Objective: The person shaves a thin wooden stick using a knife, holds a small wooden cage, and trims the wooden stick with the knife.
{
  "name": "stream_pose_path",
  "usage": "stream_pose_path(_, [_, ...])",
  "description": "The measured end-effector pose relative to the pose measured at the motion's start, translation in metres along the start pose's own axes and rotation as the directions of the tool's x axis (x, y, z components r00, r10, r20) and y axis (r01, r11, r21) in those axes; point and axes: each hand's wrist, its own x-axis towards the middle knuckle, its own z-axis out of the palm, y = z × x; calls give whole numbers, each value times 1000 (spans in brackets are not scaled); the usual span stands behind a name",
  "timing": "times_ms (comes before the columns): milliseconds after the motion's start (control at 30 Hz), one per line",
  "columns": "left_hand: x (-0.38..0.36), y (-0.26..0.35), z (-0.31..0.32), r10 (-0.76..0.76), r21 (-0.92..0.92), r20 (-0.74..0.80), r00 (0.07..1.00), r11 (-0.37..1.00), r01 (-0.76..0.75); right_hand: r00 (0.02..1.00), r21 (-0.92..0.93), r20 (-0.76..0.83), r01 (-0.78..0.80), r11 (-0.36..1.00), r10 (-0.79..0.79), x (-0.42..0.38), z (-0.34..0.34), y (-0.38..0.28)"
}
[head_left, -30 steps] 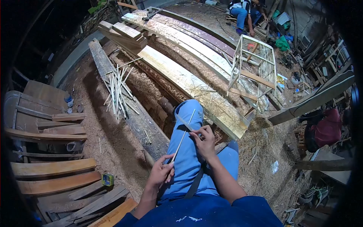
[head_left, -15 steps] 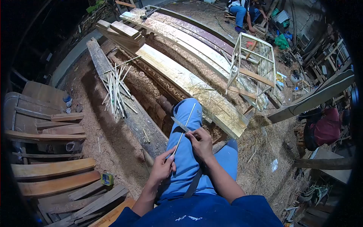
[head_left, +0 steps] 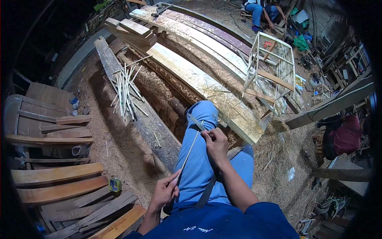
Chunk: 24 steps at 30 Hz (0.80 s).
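A thin pale stick (head_left: 189,154) runs up along the thigh of the blue trousers. Its lower end is pinched in my left hand (head_left: 164,192), at the lower left of the thigh. My right hand (head_left: 217,145) is closed round a knife (head_left: 196,122), whose blade points up and left across the stick's upper end, close to the knee. The knife's handle is mostly hidden in the fingers. On a grey plank (head_left: 139,115) to the left lies a loose pile of similar sticks (head_left: 126,93).
A long pale board (head_left: 179,69) with shavings passes beyond the knee. A slatted wooden cage (head_left: 274,73) stands at the upper right. Curved wood pieces (head_left: 59,174) and a yellow tape measure (head_left: 115,185) are at the left. Another person (head_left: 260,14) sits at the top right.
My left hand has moved down and left, drawing the stick back so its upper end is now near the blade. The view has shifted slightly, and my right hand still holds the knife.
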Motion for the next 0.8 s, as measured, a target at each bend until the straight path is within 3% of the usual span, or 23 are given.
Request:
stream_pose_path(167, [52,23,15,64,13,16,998,998,-64,989,82,140,43,996,-55,-1,-6,-10])
stream_pose_path(367, [84,16,16,163,128,59,985,977,-169,999,-31,49,17,999,-16,-2,-8,-13])
stream_pose_path(667, [16,-6,-11,75,104,61,995,991,-81,1000,15,5,-28,1000,28,8,-2,5])
stream_pose_path(800, [-12,-9,-20,69,73,35,997,995,-71,999,-61,10,-36,998,37,12,1,5])
